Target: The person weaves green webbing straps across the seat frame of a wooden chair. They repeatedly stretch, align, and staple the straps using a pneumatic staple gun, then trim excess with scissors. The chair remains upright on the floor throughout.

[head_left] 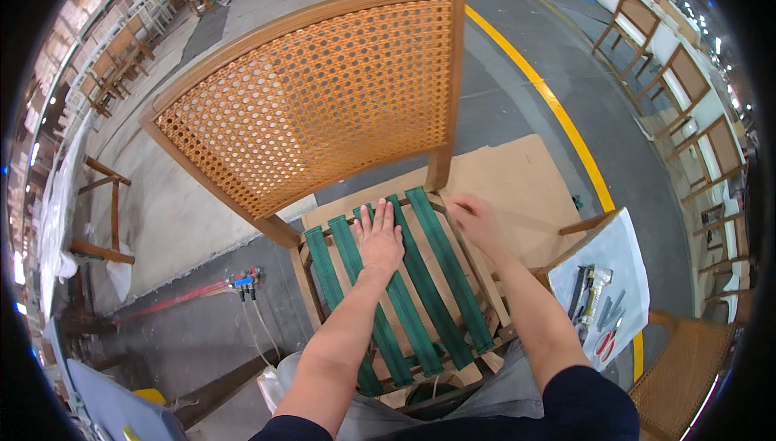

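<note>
A wooden chair with a woven cane back [315, 101] stands in front of me. Several green webbing straps [447, 270] run from front to back across its open seat frame [483, 289]. My left hand [380, 240] lies flat on the middle straps near the rear rail, fingers stretched out. Just beyond the right side of the seat, my right hand [475, 221] hovers over the cardboard with its fingers bent. Motion smears those fingers, so whether they hold anything is unclear.
At right, a white-covered surface [630, 259] carries a staple gun [596, 286], dark strips [612, 308] and red-handled scissors [605, 346]. Cardboard [517, 170] lies beneath the chair. A blue air valve [245, 282] with hoses is at left. Another cane chair [675, 372] stands lower right.
</note>
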The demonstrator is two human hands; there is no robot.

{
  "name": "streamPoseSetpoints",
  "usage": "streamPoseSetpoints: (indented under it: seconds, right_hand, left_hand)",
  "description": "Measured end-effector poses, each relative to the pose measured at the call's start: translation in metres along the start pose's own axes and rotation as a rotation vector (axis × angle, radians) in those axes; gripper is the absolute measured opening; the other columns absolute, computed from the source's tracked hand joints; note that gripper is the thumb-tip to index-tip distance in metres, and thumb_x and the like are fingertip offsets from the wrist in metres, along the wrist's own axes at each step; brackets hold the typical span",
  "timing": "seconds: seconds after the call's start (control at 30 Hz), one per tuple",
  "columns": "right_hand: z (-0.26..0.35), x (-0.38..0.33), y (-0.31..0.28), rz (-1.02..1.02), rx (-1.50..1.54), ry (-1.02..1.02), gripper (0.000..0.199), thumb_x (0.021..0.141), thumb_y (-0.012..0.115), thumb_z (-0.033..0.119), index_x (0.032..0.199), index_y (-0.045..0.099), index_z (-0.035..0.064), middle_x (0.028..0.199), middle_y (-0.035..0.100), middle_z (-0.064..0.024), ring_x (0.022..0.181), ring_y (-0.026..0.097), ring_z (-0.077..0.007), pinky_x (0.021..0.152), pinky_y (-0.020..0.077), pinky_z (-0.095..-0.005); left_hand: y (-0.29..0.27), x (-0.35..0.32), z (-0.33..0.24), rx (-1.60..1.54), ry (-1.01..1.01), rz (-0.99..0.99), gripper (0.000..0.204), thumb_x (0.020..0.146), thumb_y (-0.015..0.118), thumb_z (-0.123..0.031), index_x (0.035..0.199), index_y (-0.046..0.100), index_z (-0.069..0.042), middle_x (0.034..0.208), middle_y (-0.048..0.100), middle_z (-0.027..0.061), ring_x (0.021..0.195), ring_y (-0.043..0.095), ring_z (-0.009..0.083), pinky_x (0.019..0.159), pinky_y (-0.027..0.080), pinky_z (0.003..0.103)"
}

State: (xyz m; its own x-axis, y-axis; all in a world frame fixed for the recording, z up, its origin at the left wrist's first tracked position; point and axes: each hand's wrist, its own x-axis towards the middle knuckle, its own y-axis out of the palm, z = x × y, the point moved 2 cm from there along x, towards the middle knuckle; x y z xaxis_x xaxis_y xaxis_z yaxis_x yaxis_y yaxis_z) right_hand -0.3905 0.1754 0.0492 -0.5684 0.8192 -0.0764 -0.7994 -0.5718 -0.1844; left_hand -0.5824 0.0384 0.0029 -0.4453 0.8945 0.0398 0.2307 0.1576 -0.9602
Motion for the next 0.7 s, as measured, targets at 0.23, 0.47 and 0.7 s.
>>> streamPoseSetpoints:
  seconds: [0.23, 0.47, 0.7]
  right_hand:
    - [-0.046, -0.264, -0.22, -0.773, -0.224, 0.306, 0.012, 0.103, 0.067, 0.01, 0.106, 0.073, -0.0001, 0.077, 0.063, 0.0028, 0.066, 0.055, -0.0071, 0.062, 0.0482, -0.0255]
    - [-0.081, -0.326, -0.308, -0.859, -1.044, 0.574, 0.04, 0.083, 0.081, 0.03, 0.106, 0.077, -0.002, 0.1, 0.078, -0.022, 0.094, 0.075, -0.0368, 0.086, 0.0579, -0.0428]
    - [-0.095, -0.297, -0.306, -0.898, -0.693, 0.686, 0.036, 0.07, 0.078, 0.011, 0.102, 0.072, -0.0036, 0.087, 0.072, -0.0124, 0.076, 0.068, -0.0267, 0.072, 0.0548, -0.0405]
  left_hand:
    - [0.001, 0.006, -0.025, 0.092, 0.026, 0.021, 0.069, 0.103, 0.06, -0.028, 0.166, 0.037, -0.012, 0.174, 0.033, 0.0073, 0.159, 0.027, 0.0461, 0.127, 0.022, 0.064]
    - [0.004, 0.012, -0.042, 0.146, 0.035, 0.077, 0.069, 0.105, 0.058, -0.032, 0.168, 0.034, -0.013, 0.176, 0.028, 0.0046, 0.161, 0.025, 0.0431, 0.128, 0.021, 0.062]
    - [-0.005, 0.007, -0.026, 0.002, 0.001, 0.074, 0.066, 0.108, 0.053, -0.033, 0.168, 0.033, -0.016, 0.177, 0.026, 0.0017, 0.163, 0.018, 0.042, 0.132, 0.015, 0.059]
